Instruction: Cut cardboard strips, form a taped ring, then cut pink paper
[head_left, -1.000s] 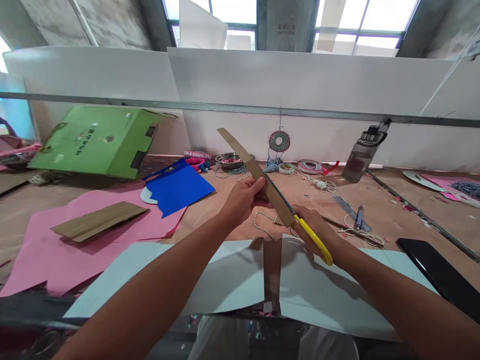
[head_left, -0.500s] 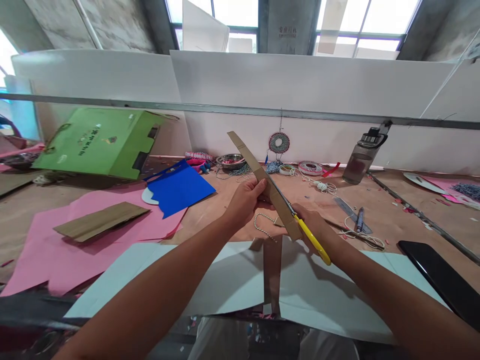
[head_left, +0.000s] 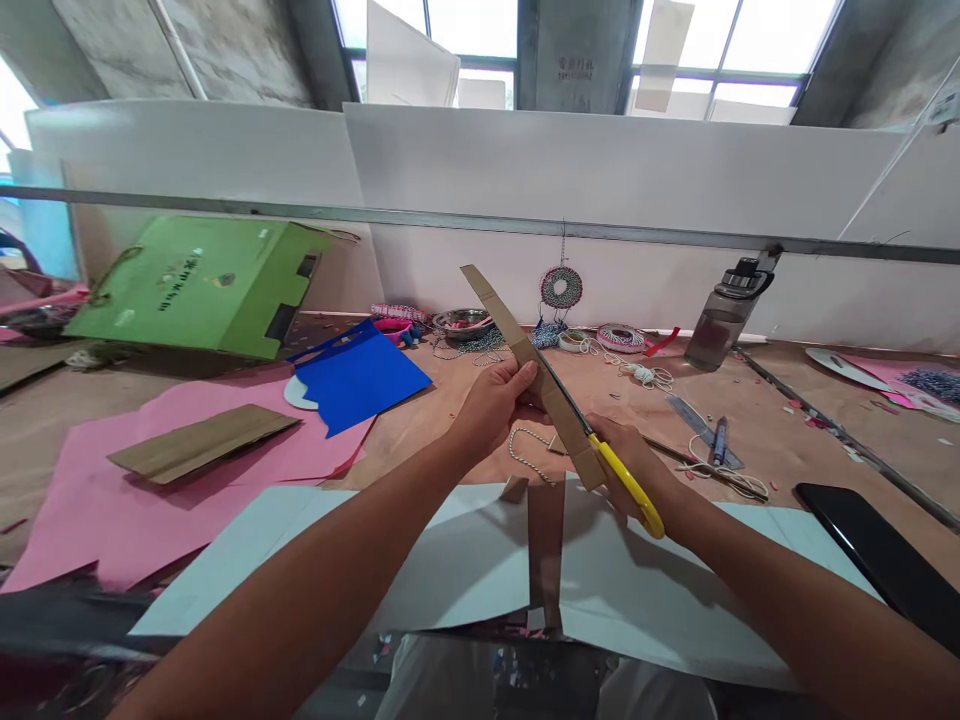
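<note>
My left hand [head_left: 499, 405] grips a long brown cardboard strip [head_left: 551, 385] near its middle, thumb on top. The strip slants from upper left down towards my right hand [head_left: 626, 460], which is closed around yellow-handled scissors [head_left: 630, 485]. The scissor blades lie along the strip's right edge; whether they bite into the card I cannot tell. Part of the right hand's fingers is hidden behind the scissors and strip. Below the hands a beaded cord [head_left: 517, 450] curls on the table, beside a small cardboard scrap [head_left: 514, 489].
White sheets [head_left: 450, 560] lie along the front edge. Left are pink paper [head_left: 180, 510], a folded cardboard piece [head_left: 202, 440], a blue sheet [head_left: 367, 375] and a green box [head_left: 187, 285]. Right are a phone [head_left: 870, 550], a pen [head_left: 721, 440] and a water bottle [head_left: 724, 315].
Hardly anything differs. The strip and scissors have shifted very slightly to the right, with both hands keeping their hold.
</note>
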